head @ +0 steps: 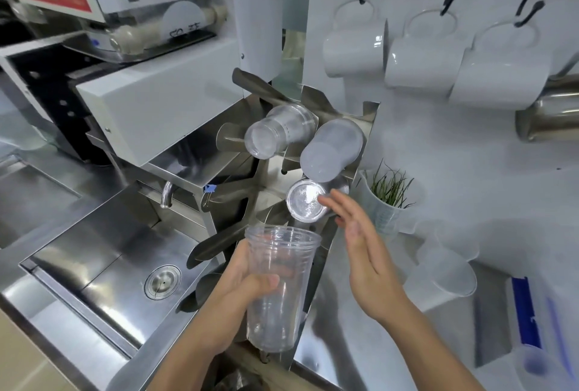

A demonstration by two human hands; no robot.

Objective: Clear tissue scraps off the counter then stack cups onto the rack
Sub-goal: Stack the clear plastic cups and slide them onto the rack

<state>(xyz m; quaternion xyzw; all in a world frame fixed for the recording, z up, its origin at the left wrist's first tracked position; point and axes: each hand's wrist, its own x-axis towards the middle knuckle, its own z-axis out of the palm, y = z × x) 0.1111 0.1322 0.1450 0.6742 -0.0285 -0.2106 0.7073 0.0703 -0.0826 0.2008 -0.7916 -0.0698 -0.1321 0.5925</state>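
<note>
our left hand [247, 284] grips a stack of clear cups [275, 290] upright at lower centre, mouth up (long axis vertical). the rack [266, 146] rises just above it, up-frame, and our right hand [360, 240], open and empty, is nearer its lowest cup [307, 201].

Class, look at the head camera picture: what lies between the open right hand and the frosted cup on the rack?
In the head view, a clear cup on the rack lies between the right hand and the frosted cup; its base faces the camera.
</note>
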